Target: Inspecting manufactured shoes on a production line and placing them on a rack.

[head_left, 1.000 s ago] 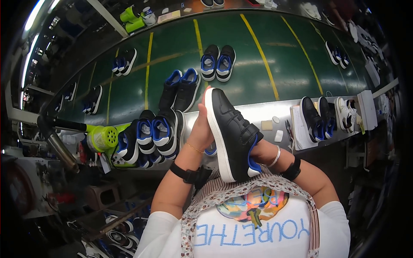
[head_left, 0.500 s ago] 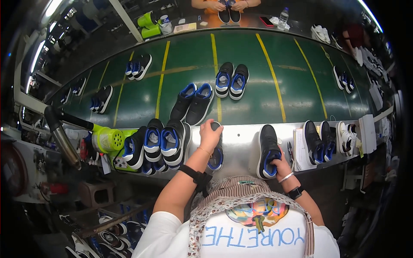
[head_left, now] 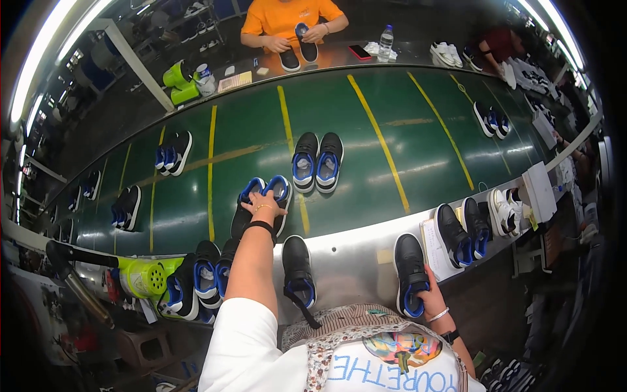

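Note:
My left hand reaches onto the green belt, its fingers spread over a pair of black shoes with blue lining and touching them. Part of that pair is covered by the hand and wrist. At the metal ledge, my right hand grips a black shoe by its side near the heel, toe pointing away from me. Left of it on the ledge stands another black shoe, untouched, its strap undone and trailing toward my apron.
A second pair of black shoes rests mid-belt, with more pairs further along. More shoes and a lime-green blower crowd the ledge's left; papers, black shoes and white shoes its right. Opposite, a person handles shoes.
My left hand has left the shoe on the ledge and moved forward and left to the pair on the belt. My right hand still holds its shoe. The view has shifted.

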### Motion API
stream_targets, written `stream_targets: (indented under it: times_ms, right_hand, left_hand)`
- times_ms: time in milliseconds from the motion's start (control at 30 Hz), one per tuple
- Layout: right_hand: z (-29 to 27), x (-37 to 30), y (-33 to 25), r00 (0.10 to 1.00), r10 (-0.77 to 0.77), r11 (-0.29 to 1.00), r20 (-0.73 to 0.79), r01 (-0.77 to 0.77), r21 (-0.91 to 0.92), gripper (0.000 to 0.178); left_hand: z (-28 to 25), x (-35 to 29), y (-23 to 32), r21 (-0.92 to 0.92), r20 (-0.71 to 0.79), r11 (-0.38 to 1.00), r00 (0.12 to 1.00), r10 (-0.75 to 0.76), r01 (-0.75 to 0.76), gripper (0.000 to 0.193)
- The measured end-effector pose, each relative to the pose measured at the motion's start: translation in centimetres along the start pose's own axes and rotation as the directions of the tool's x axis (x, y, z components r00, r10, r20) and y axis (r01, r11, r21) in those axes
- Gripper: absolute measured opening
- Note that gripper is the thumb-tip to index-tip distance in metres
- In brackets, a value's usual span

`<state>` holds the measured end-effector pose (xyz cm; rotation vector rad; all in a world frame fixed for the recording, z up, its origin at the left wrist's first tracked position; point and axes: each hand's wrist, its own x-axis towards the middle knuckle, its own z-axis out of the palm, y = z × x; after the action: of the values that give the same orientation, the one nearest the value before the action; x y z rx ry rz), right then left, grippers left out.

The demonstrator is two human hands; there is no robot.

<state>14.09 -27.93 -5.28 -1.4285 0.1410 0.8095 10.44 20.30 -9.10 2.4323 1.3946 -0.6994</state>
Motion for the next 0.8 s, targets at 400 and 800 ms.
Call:
stream_targets:
  times_ms: [400, 800]
  right_hand:
    - [4.1, 7.0, 1.1, 0.945, 0.102, 0.91, 0.311, 0.038, -0.413, 0.072]
    - [16.4, 6.2, -6.7, 0.798, 0.091, 0.922, 0.596, 0.159, -0.353, 0.081]
  left_hand:
    - [-1.0, -2.1, -3.5, -0.164, -0.256, 0.947, 0.939, 0.229, -0.275, 0.054]
    - [-3.2, -20.5, -3.7, 0.525, 0.069, -0.082, -0.053, 0.996, -0.847, 0.019]
